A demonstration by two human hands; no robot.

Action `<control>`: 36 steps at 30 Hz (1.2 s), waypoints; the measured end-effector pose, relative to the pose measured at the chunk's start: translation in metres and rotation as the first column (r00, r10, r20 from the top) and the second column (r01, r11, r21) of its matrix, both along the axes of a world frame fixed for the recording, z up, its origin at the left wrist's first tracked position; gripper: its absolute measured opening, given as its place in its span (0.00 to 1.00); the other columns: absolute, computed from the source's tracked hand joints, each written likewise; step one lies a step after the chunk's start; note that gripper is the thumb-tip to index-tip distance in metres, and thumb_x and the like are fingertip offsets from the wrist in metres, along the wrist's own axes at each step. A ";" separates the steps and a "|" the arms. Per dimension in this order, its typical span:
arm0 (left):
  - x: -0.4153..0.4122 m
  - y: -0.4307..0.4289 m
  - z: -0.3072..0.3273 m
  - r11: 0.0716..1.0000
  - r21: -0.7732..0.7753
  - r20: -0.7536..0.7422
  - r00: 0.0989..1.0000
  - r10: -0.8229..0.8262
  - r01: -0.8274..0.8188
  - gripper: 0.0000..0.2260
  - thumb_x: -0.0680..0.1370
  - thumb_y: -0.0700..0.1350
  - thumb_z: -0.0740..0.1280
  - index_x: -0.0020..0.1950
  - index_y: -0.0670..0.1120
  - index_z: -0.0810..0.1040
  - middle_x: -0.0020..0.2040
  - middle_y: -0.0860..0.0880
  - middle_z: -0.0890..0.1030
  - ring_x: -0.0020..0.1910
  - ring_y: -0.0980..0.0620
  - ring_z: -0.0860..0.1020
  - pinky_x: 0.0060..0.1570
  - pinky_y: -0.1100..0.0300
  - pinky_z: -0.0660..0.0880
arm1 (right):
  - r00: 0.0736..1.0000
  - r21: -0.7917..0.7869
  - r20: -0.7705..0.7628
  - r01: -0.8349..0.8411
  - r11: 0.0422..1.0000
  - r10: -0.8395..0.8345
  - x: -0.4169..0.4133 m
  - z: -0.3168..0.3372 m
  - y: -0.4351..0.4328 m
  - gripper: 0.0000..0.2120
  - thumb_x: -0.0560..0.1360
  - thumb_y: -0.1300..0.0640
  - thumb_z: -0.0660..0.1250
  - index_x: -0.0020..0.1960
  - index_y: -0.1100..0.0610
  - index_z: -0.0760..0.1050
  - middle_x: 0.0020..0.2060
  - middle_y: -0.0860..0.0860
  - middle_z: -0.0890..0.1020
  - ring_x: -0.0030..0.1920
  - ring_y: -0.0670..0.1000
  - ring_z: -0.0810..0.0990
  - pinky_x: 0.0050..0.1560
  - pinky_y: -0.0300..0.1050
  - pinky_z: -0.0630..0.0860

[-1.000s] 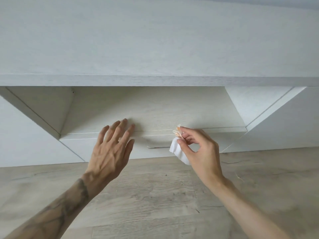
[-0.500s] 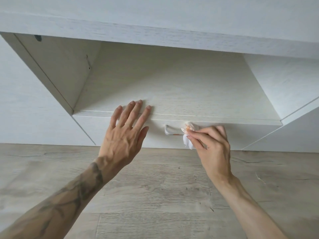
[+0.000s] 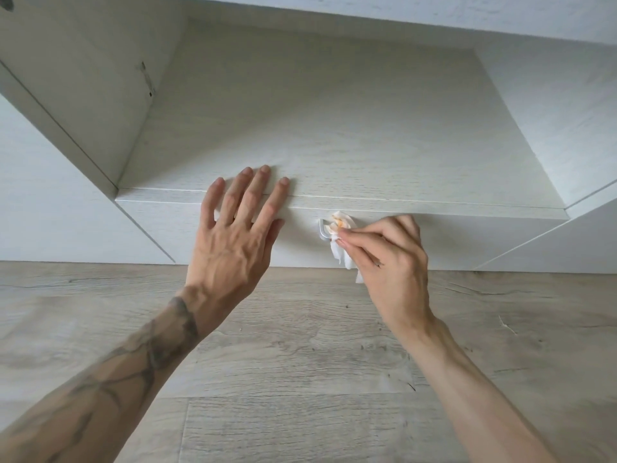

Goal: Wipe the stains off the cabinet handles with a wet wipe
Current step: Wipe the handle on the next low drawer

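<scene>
At about nine o'clock the pale cabinet [image 3: 50, 208] shows a plain side panel, its slanted edge running down to the wood-grain floor [image 3: 300, 362]. A tattooed forearm [image 3: 110, 379] rises from seven o'clock, and the left hand [image 3: 233, 242] lies flat and fully spread, holding nothing. Its palm covers the front of the drawer [image 3: 417, 242], and its fingertips [image 3: 265, 170] reach over the drawer's top edge onto the open shelf [image 3: 334, 128] above, towards twelve o'clock. The shelf recess is wide and bare, walled at ten and two o'clock by angled side panels, with the underside of the cabinet top closing it at the upper edge.

Just right of the left thumb, close to centre, one curved end of the metal handle [image 3: 322, 230] shows on the drawer front; the rest is hidden. A crumpled white wet wipe [image 3: 340, 228], marked with orange-brown stain, is pressed against the handle, with a loose tail hanging towards six o'clock. The right hand [image 3: 390, 259] comes in from five o'clock, curled nearly closed, thumb and fingers pinching the wipe at its left side. Between the two hands a narrow strip of drawer front is free. Right of the right hand, towards three o'clock, the drawer front runs clear to its corner. The floor below both arms is unobstructed.
</scene>
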State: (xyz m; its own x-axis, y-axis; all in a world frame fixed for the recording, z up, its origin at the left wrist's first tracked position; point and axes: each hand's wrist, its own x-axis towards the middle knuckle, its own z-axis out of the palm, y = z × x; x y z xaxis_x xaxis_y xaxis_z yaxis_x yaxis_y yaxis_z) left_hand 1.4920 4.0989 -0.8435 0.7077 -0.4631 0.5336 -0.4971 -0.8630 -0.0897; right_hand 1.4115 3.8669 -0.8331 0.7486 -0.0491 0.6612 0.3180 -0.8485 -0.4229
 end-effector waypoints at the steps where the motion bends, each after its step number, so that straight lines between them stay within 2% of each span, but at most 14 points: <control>1: 0.000 0.000 0.000 1.000 -0.003 -0.002 1.000 0.001 -0.001 0.25 0.90 0.51 0.55 0.87 0.47 0.59 0.84 0.40 0.66 0.82 0.38 0.64 0.83 0.44 0.48 | 1.000 -0.005 0.001 0.004 1.000 -0.004 -0.001 0.000 -0.004 0.07 0.76 0.61 0.78 0.54 0.58 0.88 0.42 0.50 0.83 0.46 0.54 0.77 0.49 0.46 0.75; 5: -0.001 -0.001 0.001 1.000 -0.007 -0.002 1.000 0.007 -0.007 0.25 0.90 0.51 0.56 0.87 0.47 0.59 0.83 0.40 0.66 0.82 0.38 0.64 0.83 0.44 0.47 | 0.996 0.034 0.006 0.088 0.996 -0.088 -0.010 -0.001 -0.012 0.08 0.76 0.61 0.79 0.54 0.57 0.88 0.42 0.50 0.83 0.46 0.54 0.76 0.48 0.49 0.76; 11: -0.001 -0.002 0.001 1.000 0.003 -0.002 1.000 0.016 -0.016 0.25 0.90 0.51 0.56 0.87 0.47 0.59 0.83 0.40 0.66 0.82 0.38 0.64 0.82 0.41 0.51 | 1.000 -0.002 -0.022 -0.008 1.000 0.008 0.002 0.004 0.005 0.05 0.77 0.58 0.77 0.53 0.56 0.89 0.41 0.49 0.84 0.45 0.55 0.77 0.49 0.55 0.74; 15: -0.003 -0.004 0.003 1.000 -0.018 -0.014 1.000 0.019 -0.020 0.25 0.90 0.50 0.58 0.86 0.47 0.60 0.83 0.39 0.67 0.82 0.37 0.65 0.82 0.41 0.51 | 0.995 0.030 -0.029 0.092 0.995 -0.091 -0.008 0.001 -0.001 0.06 0.76 0.58 0.78 0.53 0.56 0.88 0.42 0.48 0.83 0.46 0.55 0.76 0.49 0.56 0.74; 19: -0.003 -0.004 0.004 1.000 -0.005 -0.014 1.000 0.025 -0.025 0.25 0.90 0.51 0.57 0.86 0.46 0.61 0.82 0.39 0.68 0.82 0.37 0.66 0.81 0.40 0.53 | 1.000 -0.031 -0.011 0.022 0.999 -0.023 0.003 0.004 0.016 0.04 0.78 0.56 0.77 0.51 0.55 0.89 0.41 0.48 0.84 0.44 0.57 0.78 0.48 0.55 0.73; 24: -0.004 -0.004 0.006 1.000 -0.011 -0.021 0.999 0.024 -0.024 0.25 0.90 0.52 0.56 0.86 0.45 0.62 0.82 0.38 0.68 0.82 0.37 0.67 0.81 0.40 0.53 | 0.995 0.014 -0.016 0.098 0.995 -0.098 -0.006 0.001 0.009 0.04 0.77 0.57 0.78 0.51 0.55 0.89 0.41 0.48 0.83 0.45 0.56 0.77 0.48 0.56 0.73; 29: -0.003 -0.003 0.005 1.000 -0.007 0.005 1.000 0.020 -0.020 0.25 0.90 0.52 0.56 0.86 0.45 0.62 0.82 0.38 0.69 0.81 0.37 0.67 0.81 0.41 0.53 | 0.999 -0.060 0.016 0.048 0.997 -0.047 0.001 0.001 0.013 0.04 0.78 0.57 0.78 0.52 0.55 0.89 0.41 0.49 0.84 0.43 0.58 0.78 0.47 0.55 0.72; 33: -0.004 -0.003 0.005 1.000 -0.011 -0.007 1.000 0.022 -0.022 0.25 0.90 0.52 0.55 0.86 0.46 0.62 0.82 0.38 0.68 0.81 0.37 0.67 0.81 0.41 0.52 | 0.997 -0.029 0.016 0.073 0.997 -0.073 -0.003 0.000 0.008 0.04 0.78 0.57 0.77 0.51 0.56 0.89 0.41 0.49 0.84 0.43 0.58 0.78 0.48 0.55 0.72; 36: -0.004 -0.004 0.003 1.000 -0.010 0.010 1.000 0.019 -0.019 0.24 0.90 0.51 0.56 0.86 0.46 0.63 0.82 0.39 0.68 0.81 0.37 0.67 0.81 0.40 0.54 | 0.999 -0.056 0.027 0.031 0.998 -0.030 0.005 0.003 0.023 0.03 0.78 0.57 0.77 0.50 0.55 0.89 0.40 0.49 0.84 0.43 0.59 0.79 0.47 0.57 0.73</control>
State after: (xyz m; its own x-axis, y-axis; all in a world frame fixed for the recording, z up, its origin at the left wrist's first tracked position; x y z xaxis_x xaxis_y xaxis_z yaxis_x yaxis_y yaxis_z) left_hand 1.4879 4.0948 -0.8401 0.7111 -0.4445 0.5448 -0.4798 -0.8731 -0.0861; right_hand 1.4168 3.8898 -0.8303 0.7301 -0.0340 0.6825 0.3017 -0.8801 -0.3666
